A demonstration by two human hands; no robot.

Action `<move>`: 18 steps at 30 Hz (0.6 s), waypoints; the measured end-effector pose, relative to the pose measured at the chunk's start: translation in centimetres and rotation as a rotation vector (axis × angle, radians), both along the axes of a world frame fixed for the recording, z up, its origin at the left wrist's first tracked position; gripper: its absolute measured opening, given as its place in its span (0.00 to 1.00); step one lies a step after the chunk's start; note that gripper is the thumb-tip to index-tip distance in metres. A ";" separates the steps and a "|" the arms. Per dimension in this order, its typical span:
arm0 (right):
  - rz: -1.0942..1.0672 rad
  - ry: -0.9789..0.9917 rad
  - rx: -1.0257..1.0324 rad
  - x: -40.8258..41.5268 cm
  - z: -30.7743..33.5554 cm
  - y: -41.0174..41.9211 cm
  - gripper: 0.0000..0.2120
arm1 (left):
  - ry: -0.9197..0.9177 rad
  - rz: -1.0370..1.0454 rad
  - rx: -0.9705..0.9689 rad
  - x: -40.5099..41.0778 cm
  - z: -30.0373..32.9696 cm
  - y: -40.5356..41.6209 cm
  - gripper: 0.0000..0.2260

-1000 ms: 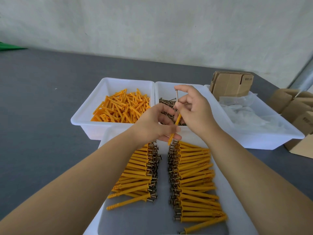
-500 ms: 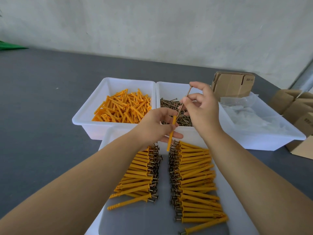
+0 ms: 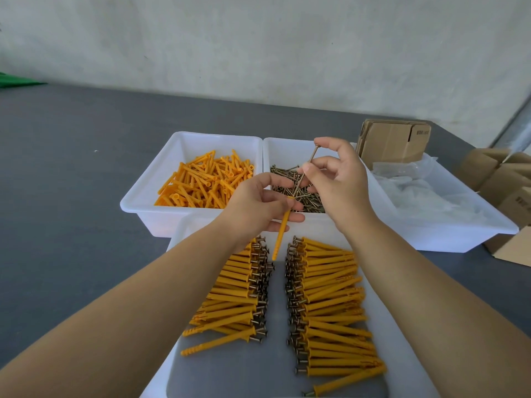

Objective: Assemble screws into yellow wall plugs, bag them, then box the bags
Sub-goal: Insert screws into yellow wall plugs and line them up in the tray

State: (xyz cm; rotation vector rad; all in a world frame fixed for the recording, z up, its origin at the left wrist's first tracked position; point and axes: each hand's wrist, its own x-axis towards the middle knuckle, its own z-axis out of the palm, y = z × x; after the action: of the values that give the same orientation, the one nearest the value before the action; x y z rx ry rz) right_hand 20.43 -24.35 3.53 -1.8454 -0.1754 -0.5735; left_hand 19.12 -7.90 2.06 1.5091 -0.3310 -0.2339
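My left hand (image 3: 255,205) pinches a yellow wall plug (image 3: 281,234) that hangs tip down over the near tray. My right hand (image 3: 342,182) pinches a long screw (image 3: 305,170), its tip at the plug's open top and its head up by my index finger. Behind the hands stand a white bin of loose yellow plugs (image 3: 205,182) and a white bin of loose screws (image 3: 301,193). Two rows of assembled plugs with screws (image 3: 324,305) lie in the near tray (image 3: 184,366), heads toward the middle.
A third white bin (image 3: 448,234) at the right holds clear plastic bags (image 3: 425,193). Flat brown cardboard boxes (image 3: 393,142) lean behind it, and more cartons (image 3: 505,185) sit at the far right edge. The grey table (image 3: 71,182) extends left.
My right hand has moved right and tilted the screw, drawing most of it up out of the plug. My left hand with the plug has hardly moved.
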 end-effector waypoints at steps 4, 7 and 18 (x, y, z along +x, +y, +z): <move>0.010 -0.002 0.007 0.0 0.1 -0.2 0.17 | -0.031 -0.033 0.023 -0.1 0.0 -0.2 0.14; 0.082 0.030 -0.006 0.0 0.0 -0.3 0.16 | -0.045 -0.044 0.043 -0.2 -0.1 -0.2 0.16; 0.065 0.024 0.016 0.3 -0.2 -0.7 0.17 | -0.034 -0.026 0.004 -0.2 0.0 -0.1 0.17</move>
State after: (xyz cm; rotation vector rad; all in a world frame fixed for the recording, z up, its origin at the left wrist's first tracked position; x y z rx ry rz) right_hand 20.74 -25.08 3.34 -1.8238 -0.2137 -0.5057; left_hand 18.96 -8.03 2.10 1.5145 -0.3779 -0.2296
